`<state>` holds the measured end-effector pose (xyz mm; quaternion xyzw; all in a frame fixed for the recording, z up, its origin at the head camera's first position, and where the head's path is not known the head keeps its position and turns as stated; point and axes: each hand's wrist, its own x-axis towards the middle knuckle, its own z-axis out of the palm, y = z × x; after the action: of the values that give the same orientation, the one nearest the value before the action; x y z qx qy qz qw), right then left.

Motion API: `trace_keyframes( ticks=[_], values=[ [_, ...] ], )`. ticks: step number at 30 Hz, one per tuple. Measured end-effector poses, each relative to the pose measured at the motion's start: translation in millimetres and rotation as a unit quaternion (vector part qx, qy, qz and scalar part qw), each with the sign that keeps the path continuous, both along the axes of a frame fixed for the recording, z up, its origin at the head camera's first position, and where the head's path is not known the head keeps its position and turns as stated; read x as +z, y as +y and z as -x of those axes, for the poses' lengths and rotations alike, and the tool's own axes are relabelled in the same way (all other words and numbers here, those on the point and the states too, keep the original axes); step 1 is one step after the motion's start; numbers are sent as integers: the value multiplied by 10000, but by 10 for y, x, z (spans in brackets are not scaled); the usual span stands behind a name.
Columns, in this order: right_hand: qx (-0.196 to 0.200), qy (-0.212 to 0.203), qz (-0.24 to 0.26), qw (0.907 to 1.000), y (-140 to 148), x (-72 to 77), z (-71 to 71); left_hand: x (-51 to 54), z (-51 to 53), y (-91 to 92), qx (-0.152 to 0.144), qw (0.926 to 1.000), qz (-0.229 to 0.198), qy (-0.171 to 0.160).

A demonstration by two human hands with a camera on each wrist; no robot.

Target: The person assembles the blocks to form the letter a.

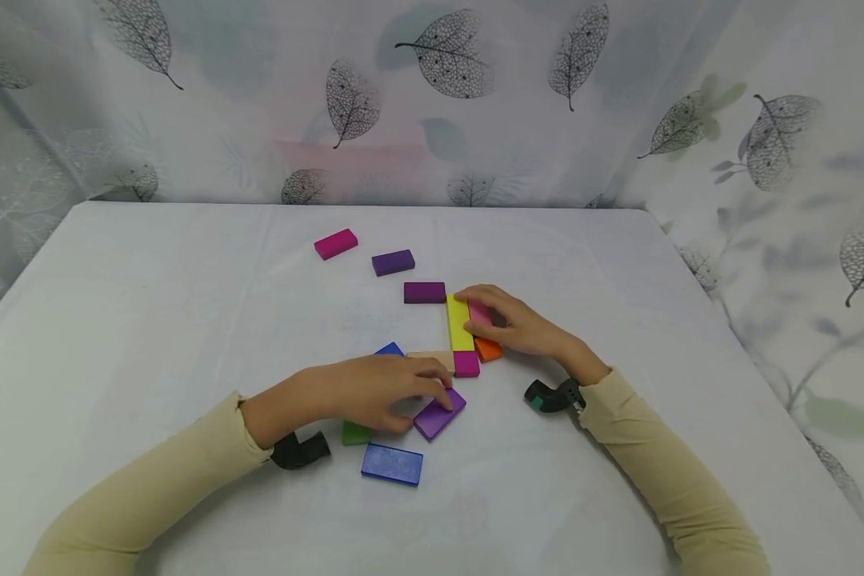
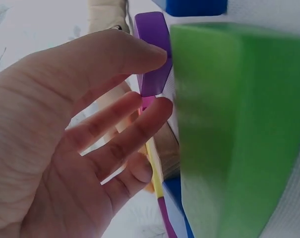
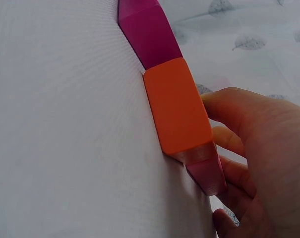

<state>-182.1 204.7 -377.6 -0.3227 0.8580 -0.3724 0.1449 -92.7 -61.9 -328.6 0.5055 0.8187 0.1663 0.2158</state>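
In the head view my left hand (image 1: 367, 390) reaches over a purple block (image 1: 441, 414), its fingertips at the block's upper face and the thumb near its left corner. The left wrist view shows this hand's (image 2: 97, 129) fingers loosely bent, with the thumb overlapping the purple block (image 2: 152, 37). My right hand (image 1: 522, 326) rests over a yellow block (image 1: 458, 324) and a pink block (image 1: 479, 312), its fingertips on the yellow one. An orange block (image 1: 487, 350) lies beneath that palm; it is large in the right wrist view. A magenta block (image 1: 466, 365) adjoins the yellow block's near end.
A wooden-coloured block (image 1: 430, 360) and a partly covered blue block (image 1: 390, 350) lie past the left hand. Nearer are a green block (image 1: 356, 433) and a blue block (image 1: 392, 465). Dark purple (image 1: 424, 293), violet (image 1: 393, 262) and pink-red (image 1: 336, 244) blocks trail toward the far edge.
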Motion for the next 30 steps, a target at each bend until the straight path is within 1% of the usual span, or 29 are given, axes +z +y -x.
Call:
trace_keyframes(
  ticks=[4, 10, 14, 19, 23, 26, 30],
  values=[
    [-10, -5, 4, 10000, -9, 9, -2, 9, 4, 12, -86, 10000, -32, 21],
    [21, -13, 49, 10000, -12, 16, -3, -17, 2, 51, -206, 9990, -145, 382],
    [33, -31, 116, 9999, -4, 16, -1, -34, -1, 86, -154, 9981, -83, 590],
    [62, -48, 201, 9998, -2, 8, -4, -24, -11, 136, -57, 9973, 50, 727],
    [68, -32, 223, 9997, -2, 9, -7, -21, -8, 175, -41, 9952, 65, 973],
    [87, 4, 211, 9997, 4, 4, -5, -31, -3, 202, -89, 9926, 38, 1211],
    [87, 30, 165, 9998, 3, 3, -3, -30, -10, 242, -157, 9893, 69, 1449]
  ],
)
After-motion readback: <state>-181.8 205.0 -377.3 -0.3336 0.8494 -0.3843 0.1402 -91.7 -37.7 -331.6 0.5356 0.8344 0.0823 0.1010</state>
